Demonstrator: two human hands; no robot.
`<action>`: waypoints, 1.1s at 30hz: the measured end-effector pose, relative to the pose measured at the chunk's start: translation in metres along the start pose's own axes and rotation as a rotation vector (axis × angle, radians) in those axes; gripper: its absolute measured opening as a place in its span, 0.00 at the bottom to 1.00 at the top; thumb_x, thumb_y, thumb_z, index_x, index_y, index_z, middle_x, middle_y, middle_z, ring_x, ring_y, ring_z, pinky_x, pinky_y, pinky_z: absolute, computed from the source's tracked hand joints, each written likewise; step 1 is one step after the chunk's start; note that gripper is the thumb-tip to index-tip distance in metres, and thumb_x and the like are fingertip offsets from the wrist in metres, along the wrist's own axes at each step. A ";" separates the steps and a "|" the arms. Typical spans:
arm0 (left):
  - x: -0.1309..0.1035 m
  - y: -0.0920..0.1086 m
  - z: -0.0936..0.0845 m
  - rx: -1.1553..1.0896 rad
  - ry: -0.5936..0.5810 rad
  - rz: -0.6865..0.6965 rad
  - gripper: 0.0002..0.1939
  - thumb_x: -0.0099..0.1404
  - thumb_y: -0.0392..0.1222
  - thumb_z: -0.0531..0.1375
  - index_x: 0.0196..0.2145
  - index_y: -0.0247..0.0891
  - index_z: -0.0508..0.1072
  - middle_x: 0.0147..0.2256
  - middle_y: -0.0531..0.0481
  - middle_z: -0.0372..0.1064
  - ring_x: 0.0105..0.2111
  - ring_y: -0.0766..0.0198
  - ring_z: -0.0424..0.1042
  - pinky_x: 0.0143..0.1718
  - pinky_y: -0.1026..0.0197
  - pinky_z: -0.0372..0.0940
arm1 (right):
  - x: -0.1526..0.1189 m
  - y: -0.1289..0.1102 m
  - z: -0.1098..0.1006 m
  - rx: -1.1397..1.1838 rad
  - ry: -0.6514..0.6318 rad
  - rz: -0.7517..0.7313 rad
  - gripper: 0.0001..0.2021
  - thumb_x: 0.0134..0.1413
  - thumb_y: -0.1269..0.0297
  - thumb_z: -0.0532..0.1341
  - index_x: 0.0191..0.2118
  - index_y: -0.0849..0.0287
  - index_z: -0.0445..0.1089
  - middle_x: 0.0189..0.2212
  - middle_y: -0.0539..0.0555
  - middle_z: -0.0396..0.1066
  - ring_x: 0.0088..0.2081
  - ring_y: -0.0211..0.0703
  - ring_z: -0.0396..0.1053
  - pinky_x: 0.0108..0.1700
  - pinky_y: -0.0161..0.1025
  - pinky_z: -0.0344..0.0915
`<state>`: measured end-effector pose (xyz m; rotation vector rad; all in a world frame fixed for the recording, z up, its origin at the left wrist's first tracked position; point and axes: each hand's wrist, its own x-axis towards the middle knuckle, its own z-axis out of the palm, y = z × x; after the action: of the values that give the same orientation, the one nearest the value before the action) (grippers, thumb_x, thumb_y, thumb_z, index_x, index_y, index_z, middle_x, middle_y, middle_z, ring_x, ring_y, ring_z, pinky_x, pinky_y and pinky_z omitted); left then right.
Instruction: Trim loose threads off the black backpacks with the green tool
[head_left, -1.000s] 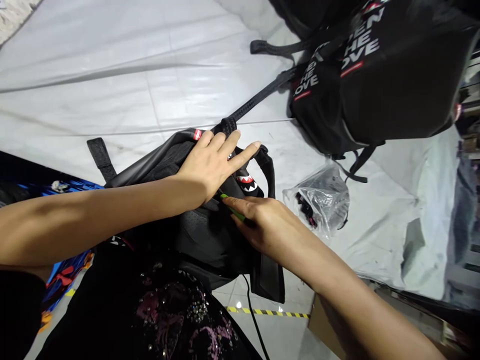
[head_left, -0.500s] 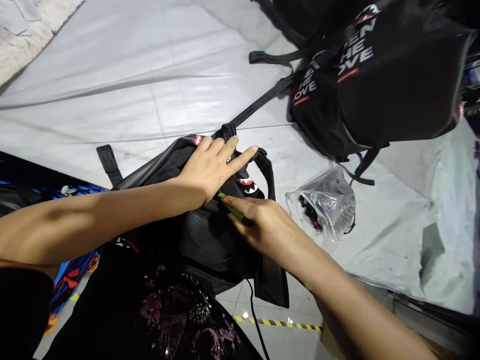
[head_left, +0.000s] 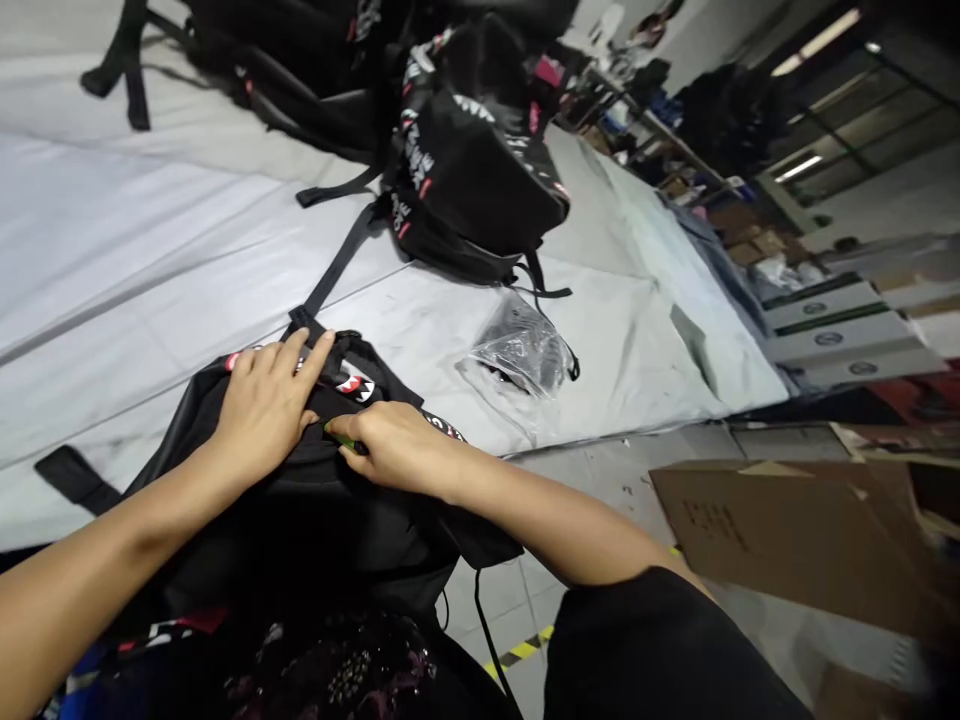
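A black backpack (head_left: 300,535) with shark-tooth trim lies in front of me at the table edge. My left hand (head_left: 261,408) rests flat on its upper part, fingers stretched out and holding nothing. Just to the right, my right hand (head_left: 401,447) is closed around a small green-and-black tool (head_left: 345,440), whose tip points at the backpack fabric beside my left thumb. The tool is mostly hidden by my fingers, so its exact kind does not show. One black strap (head_left: 337,265) runs from the top of the backpack across the table.
More black printed backpacks (head_left: 480,170) lie farther back on the white-covered table (head_left: 187,235). A clear plastic bag (head_left: 517,345) with dark contents sits to the right of my hands. A cardboard box (head_left: 795,540) stands on the floor at right, near stacked white boxes (head_left: 832,330).
My view has swung to the right, so the boxes and shelves now show. Both hands keep their places on the backpack, left hand flat and right hand gripping the green tool.
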<state>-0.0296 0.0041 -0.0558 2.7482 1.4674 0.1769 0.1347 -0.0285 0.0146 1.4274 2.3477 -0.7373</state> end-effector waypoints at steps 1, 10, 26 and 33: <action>-0.001 0.000 0.000 0.018 0.014 0.011 0.44 0.64 0.39 0.62 0.72 0.33 0.47 0.67 0.32 0.53 0.57 0.39 0.62 0.56 0.44 0.58 | -0.004 0.002 -0.001 0.035 0.013 0.011 0.12 0.65 0.65 0.59 0.50 0.59 0.76 0.40 0.58 0.79 0.42 0.49 0.76 0.38 0.39 0.63; -0.004 -0.006 0.008 0.012 0.041 0.035 0.39 0.69 0.44 0.53 0.72 0.33 0.43 0.66 0.32 0.54 0.58 0.36 0.61 0.57 0.41 0.57 | -0.094 0.085 0.030 0.222 0.806 0.378 0.19 0.69 0.73 0.44 0.50 0.61 0.71 0.56 0.60 0.70 0.57 0.42 0.68 0.57 0.40 0.65; -0.003 -0.006 0.010 0.042 0.048 0.034 0.38 0.69 0.44 0.52 0.72 0.34 0.43 0.64 0.33 0.58 0.57 0.37 0.63 0.54 0.41 0.59 | -0.035 0.244 0.071 -0.119 0.504 1.026 0.29 0.72 0.55 0.49 0.67 0.74 0.54 0.50 0.75 0.72 0.52 0.58 0.72 0.51 0.45 0.65; -0.002 -0.008 0.014 0.044 0.063 0.057 0.39 0.70 0.44 0.52 0.72 0.37 0.39 0.63 0.33 0.58 0.56 0.37 0.63 0.53 0.41 0.59 | -0.027 0.243 0.067 -0.115 0.435 0.975 0.22 0.69 0.54 0.57 0.58 0.66 0.66 0.56 0.65 0.68 0.49 0.50 0.72 0.51 0.48 0.69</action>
<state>-0.0359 0.0078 -0.0706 2.8463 1.4241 0.2372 0.3610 0.0052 -0.0937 2.5078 1.5203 -0.0122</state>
